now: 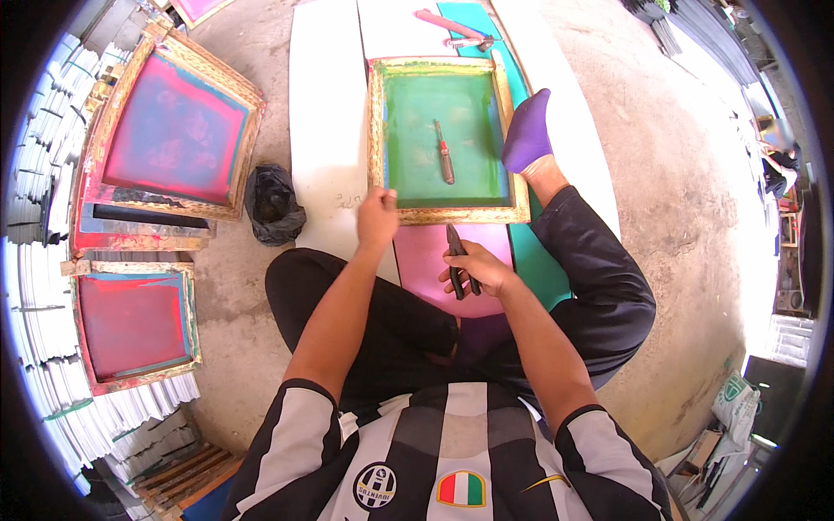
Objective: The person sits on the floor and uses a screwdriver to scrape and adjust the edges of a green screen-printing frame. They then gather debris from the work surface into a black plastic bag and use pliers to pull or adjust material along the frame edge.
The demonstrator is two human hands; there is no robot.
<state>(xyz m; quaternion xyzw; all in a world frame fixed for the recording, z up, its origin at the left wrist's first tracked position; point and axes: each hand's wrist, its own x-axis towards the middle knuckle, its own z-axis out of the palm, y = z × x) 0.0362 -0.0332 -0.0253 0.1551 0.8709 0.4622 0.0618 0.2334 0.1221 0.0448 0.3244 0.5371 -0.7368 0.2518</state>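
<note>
A wooden-framed screen (pixel 521 193) with green-stained mesh (pixel 408 130) lies flat before me. On its mesh rests a screwdriver (pixel 446 163) with a red and brown handle. My right hand (pixel 488 267) holds a pair of dark pliers (pixel 454 243), jaws pointing at the frame's near edge. At the near left corner of the frame is my left hand (pixel 378 219), its fingers curled closed. What those fingers grip, if anything, is hidden. A purple-socked foot (pixel 527 135) of mine presses beside the frame's right side.
White, pink (pixel 434 256) and green boards lie beneath the frame. A pink-handled tool (pixel 447 24) sits beyond it. To the left are a black plastic bag (pixel 274 206), pink-and-blue screens (pixel 169 130) and stacked white sheets (pixel 39 295). Another person (pixel 782 165) is far right.
</note>
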